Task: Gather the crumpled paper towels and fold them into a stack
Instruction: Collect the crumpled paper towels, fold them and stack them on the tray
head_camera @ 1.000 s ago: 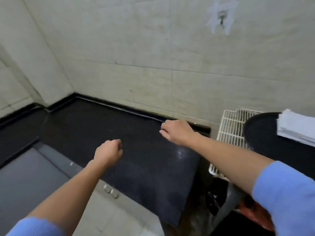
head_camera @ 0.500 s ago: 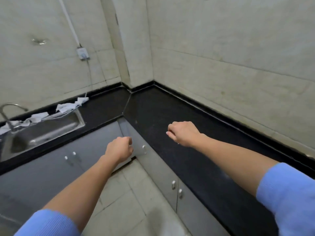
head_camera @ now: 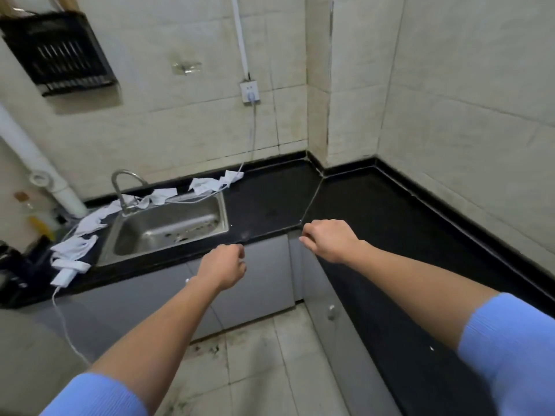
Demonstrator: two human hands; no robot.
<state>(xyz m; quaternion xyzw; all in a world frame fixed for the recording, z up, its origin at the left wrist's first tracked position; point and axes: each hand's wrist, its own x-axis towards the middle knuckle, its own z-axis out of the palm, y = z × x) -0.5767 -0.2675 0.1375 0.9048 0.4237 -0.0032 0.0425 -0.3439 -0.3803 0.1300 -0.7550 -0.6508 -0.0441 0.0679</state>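
Several crumpled white paper towels lie on the black counter (head_camera: 270, 199) around the steel sink (head_camera: 171, 226). One bunch (head_camera: 210, 184) sits behind the sink's right corner and another (head_camera: 160, 196) by the tap. More towels (head_camera: 91, 221) trail down the sink's left side to a pile (head_camera: 73, 247). My left hand (head_camera: 223, 267) hovers in front of the counter edge, fingers curled, holding nothing. My right hand (head_camera: 329, 240) hovers at the counter's corner edge, fingers also curled and empty. Both hands are well short of the towels.
A white power strip (head_camera: 64, 276) with a cable lies at the counter's left front edge; another cable runs from a wall socket (head_camera: 249, 91) to the sink. A tap (head_camera: 120, 187), a black wall rack (head_camera: 60, 52) and dark items at far left (head_camera: 12, 265) stand nearby.
The view has swung left from the right-hand counter to the corner and sink, bringing the scattered towels into sight. Both hands stay raised with curled fingers and hold nothing.
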